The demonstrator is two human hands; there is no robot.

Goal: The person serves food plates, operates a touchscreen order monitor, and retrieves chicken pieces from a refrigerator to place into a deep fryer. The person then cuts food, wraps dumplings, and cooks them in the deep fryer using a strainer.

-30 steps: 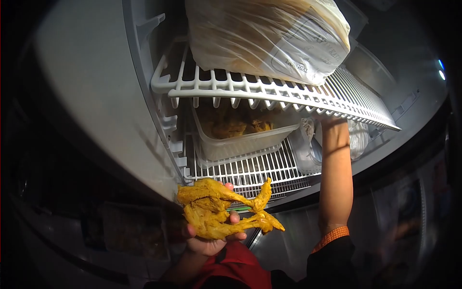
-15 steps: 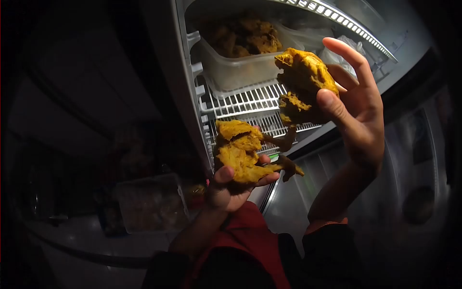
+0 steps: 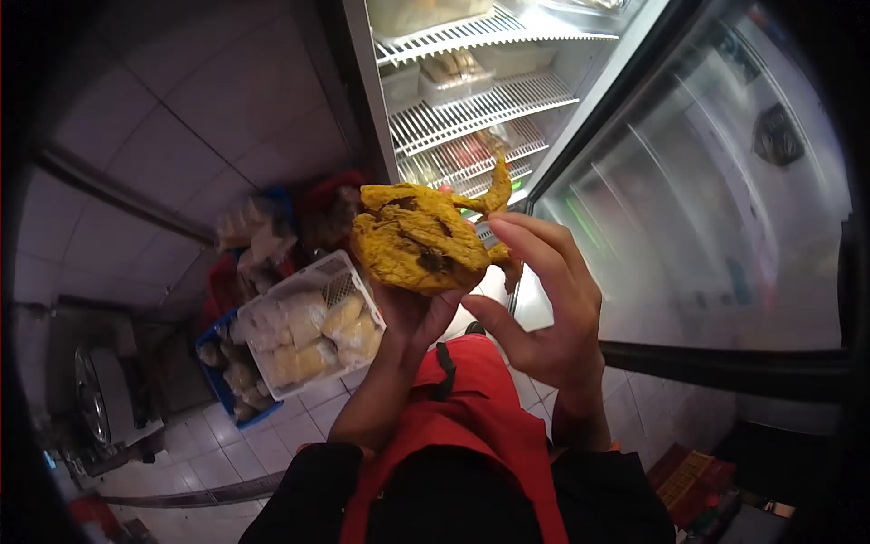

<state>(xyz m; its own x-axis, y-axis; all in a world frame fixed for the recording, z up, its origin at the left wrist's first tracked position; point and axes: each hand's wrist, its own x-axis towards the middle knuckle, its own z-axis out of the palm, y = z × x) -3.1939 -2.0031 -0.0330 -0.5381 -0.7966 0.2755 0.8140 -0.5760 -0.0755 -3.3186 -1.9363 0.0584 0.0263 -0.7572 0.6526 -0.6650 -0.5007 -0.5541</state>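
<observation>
Left of your hands, a white crate [image 3: 342,286] holds wrapped food packs [image 3: 308,361]; your left hand [image 3: 410,313] has its grip clamped from beneath on yellow-coated chicken pieces [image 3: 417,240], seemingly 2 stacked, now in front of the refrigerator [image 3: 372,91] and nearer you than its wire shelves [image 3: 480,118]; 0.5 s ago your right hand [image 3: 548,317] held 1 piece, and now its grip looks empty, thumb and fingers apart beside the chicken, contact hard to tell; so your left hand apparently bears the whole load, your right being free; at right, the glass door [image 3: 680,245] stands swung out.
</observation>
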